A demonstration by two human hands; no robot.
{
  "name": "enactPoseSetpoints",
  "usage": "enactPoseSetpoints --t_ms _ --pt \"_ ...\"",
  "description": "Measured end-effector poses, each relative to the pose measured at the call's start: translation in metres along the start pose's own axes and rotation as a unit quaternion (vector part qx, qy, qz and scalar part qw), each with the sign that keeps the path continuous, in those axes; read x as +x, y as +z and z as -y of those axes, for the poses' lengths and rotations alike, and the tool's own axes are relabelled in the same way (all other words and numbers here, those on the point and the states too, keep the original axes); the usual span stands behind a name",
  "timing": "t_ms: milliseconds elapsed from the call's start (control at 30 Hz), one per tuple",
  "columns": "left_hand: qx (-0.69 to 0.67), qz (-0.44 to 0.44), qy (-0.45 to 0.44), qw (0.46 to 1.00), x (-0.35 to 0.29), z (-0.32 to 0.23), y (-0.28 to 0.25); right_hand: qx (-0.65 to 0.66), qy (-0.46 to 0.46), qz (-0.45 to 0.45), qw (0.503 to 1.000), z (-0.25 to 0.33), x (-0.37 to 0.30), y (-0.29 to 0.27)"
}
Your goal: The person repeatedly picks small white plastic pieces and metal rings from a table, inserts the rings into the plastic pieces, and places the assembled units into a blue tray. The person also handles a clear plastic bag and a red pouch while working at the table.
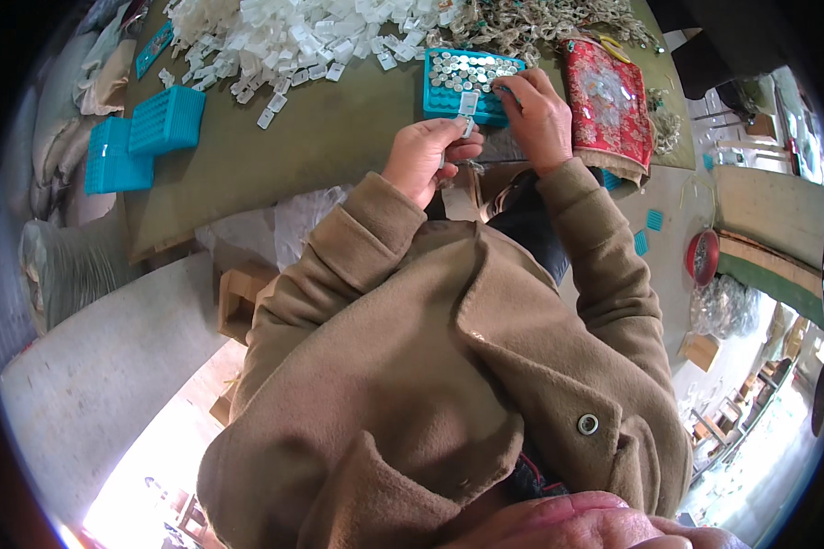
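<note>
Between its thumb and fingers, my left hand (428, 157) holds a small white plastic case (468, 103), its lid apparently flipped up. Just beyond it, a blue tray (439, 105) with round pockets lies on the table, and many shiny silvery round pieces (471, 69) fill its far part. My right hand (540, 119) is at the tray's right side, thumb and fingertips closed together over its edge. What those fingertips hold, if anything, is too small to make out.
White plastic cases (293, 41) are heaped at the back, beside a tangle of beige stringy bundles (540, 20). A red patterned cloth (609, 110) with clear pieces lies at right. Stacked blue trays (165, 119) stand left. Below the table's left side sits a cardboard box (240, 297).
</note>
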State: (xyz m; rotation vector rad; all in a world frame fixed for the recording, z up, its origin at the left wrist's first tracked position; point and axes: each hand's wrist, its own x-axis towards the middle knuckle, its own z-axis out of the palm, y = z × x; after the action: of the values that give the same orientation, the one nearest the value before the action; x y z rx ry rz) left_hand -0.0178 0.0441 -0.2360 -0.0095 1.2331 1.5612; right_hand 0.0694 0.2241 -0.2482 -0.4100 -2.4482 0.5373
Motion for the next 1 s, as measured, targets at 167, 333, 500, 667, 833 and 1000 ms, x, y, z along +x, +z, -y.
enactPoseSetpoints --t_ms 167,333,500,667,833,1000 --pt "0.000 0.003 -0.001 1.000 0.000 0.000 0.001 -0.062 -0.045 0.014 0.997 0.000 0.001 0.001" --pt "-0.027 0.022 0.010 0.999 -0.004 -0.001 0.002 0.107 0.009 0.010 0.994 0.011 0.000 -0.011" --pt "-0.013 0.035 0.022 0.999 -0.008 -0.002 0.007 0.354 0.123 0.048 0.926 0.033 -0.018 -0.019" --pt "-0.023 0.041 0.031 0.998 -0.013 0.000 0.012 0.262 0.042 0.010 0.964 0.045 -0.020 -0.022" --pt "-0.021 0.046 0.038 0.998 -0.015 0.003 0.009 0.117 -0.106 -0.008 0.987 0.050 -0.019 -0.027" --pt "-0.040 0.027 0.063 0.997 -0.016 0.011 0.010 0.093 -0.128 0.007 0.987 0.054 -0.021 -0.029"
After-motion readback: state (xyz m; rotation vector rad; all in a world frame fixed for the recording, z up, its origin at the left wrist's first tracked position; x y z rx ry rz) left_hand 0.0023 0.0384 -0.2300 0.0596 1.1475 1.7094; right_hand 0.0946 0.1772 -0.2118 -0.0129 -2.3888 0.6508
